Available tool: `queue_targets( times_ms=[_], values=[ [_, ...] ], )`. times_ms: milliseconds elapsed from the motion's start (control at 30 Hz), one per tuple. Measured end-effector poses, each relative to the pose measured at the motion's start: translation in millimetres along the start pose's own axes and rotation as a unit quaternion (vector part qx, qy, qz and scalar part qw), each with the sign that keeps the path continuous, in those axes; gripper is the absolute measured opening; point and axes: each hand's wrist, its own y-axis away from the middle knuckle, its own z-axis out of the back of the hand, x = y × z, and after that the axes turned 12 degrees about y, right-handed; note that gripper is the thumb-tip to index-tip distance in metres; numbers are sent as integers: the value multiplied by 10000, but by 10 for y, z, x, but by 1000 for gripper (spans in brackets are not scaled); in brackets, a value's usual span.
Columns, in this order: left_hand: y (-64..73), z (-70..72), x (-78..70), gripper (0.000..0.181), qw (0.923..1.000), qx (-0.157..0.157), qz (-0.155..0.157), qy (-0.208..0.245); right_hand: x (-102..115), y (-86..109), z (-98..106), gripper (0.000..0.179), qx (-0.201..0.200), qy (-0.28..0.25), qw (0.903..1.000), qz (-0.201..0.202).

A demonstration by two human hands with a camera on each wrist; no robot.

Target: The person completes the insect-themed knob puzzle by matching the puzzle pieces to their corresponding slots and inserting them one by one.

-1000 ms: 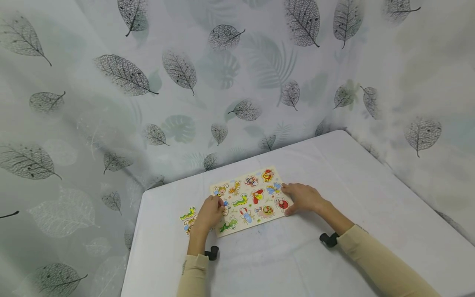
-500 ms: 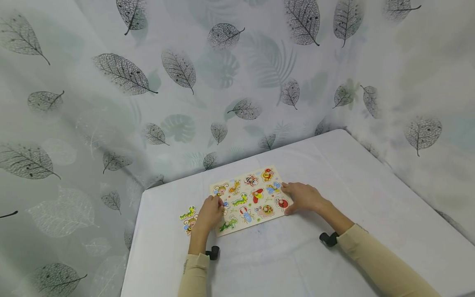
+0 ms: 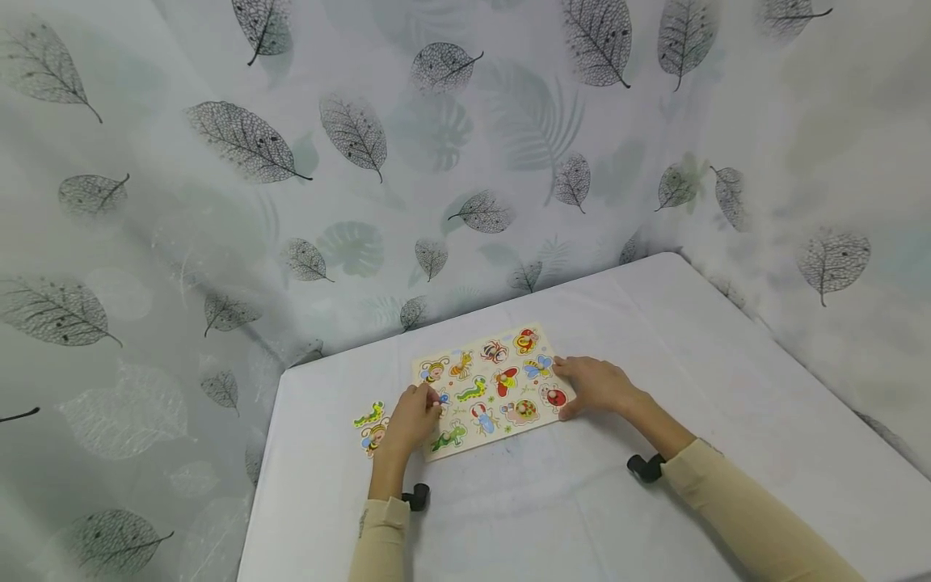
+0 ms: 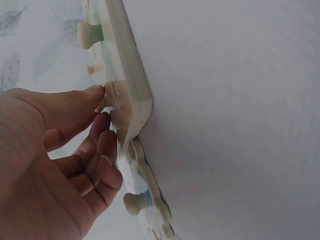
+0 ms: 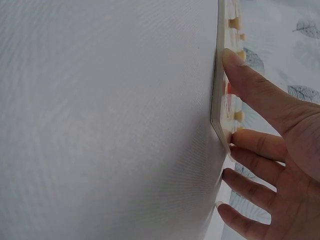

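Note:
A wooden insect puzzle board [image 3: 469, 412] lies on the table, filled with knobbed picture pieces. At its left side my left hand [image 3: 413, 416] pinches a small puzzle piece, whose blue part [image 3: 444, 398] shows beside the fingertips. In the left wrist view the thumb and index finger of the left hand [image 4: 75, 150] meet over the board's face, mostly hiding that piece's knob. My right hand [image 3: 598, 386] rests along the right edge of the board. Its thumb and index finger touch the board [image 5: 216, 95] in the right wrist view, the other fingers spread out.
Left of the board lie a loose green caterpillar piece [image 3: 369, 415] and a loose bee piece [image 3: 374, 436], partly behind the left hand. A white cloth covers the table [image 3: 509, 517]. Leaf-printed curtains [image 3: 465, 162] stand behind and at both sides.
Both hands stay at the board's two sides. Slightly more of the blue piece shows beside the left fingertips. The head view shifts a little.

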Motion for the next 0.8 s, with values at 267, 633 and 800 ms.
queue_targets(
  times_ms=[267, 633, 800],
  values=[
    [141, 179, 110, 18, 9992, -170, 121, 345, 14, -5, -10, 96, 37, -59, 10000, -54],
    [170, 532, 493, 13, 9963, -756, 395, 75, 12, 42, 33, 93, 14, -159, 9999, -38],
    [164, 690, 691, 18, 9954, -777, 490, -280, 14, 18, 13, 94, -1, -100, 9999, -19]
  ],
)
